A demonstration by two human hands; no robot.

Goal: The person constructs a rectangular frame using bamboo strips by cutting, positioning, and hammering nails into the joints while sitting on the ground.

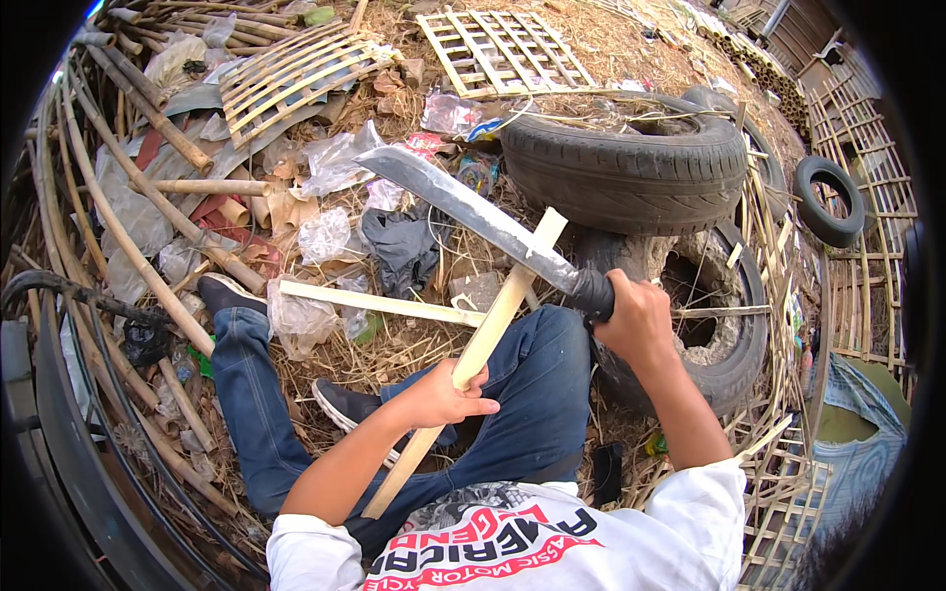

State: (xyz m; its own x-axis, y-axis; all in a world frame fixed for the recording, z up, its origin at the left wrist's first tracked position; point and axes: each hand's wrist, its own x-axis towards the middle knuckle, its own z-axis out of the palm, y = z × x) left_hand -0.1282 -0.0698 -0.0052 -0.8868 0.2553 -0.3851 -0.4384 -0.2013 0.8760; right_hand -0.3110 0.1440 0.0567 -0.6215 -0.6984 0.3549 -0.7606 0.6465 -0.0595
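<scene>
My right hand (pixel 636 317) is closed round the dark wrapped handle of a machete (pixel 458 205). The long blade points up and left, away from my body. Its lower part crosses the upper end of a split bamboo strip (pixel 493 320), and the edge seems to be in or against the bamboo there. Around the middle of that strip my left hand (pixel 445 396) is closed, with the thumb pointing right. The strip slants over my bent leg, its lower end near my lap. Another pale bamboo strip (pixel 379 303) lies beyond my left hand, partly behind the held one.
A worn tyre (pixel 626 172) lies at the far right, above another tyre (pixel 734 369) around a rough stump-like block. Bamboo poles (pixel 148 187) and plastic scraps (pixel 325 236) litter the left. Slatted bamboo panels (pixel 503 54) lie farther off. Black cables (pixel 118 414) run along the left edge.
</scene>
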